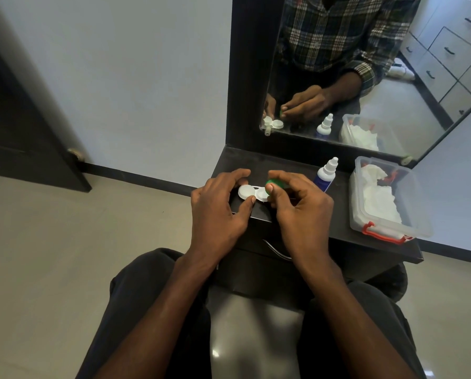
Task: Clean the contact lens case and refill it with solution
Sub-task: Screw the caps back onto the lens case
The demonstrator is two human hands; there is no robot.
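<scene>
On the dark vanity shelf (297, 170) the left hand (217, 206) pinches the white contact lens case (252, 193), probably light, rigid and slick, best steadied at its rim, while the right hand (297, 206) grasps its small green cap (273, 185).

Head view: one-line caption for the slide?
Left hand steadies a white contact lens case on the dark shelf while the right hand holds its green cap.

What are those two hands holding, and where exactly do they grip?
The left hand pinches the white contact lens case at its left, capped well. The right hand pinches the green cap by its rim, over the right well.
</scene>
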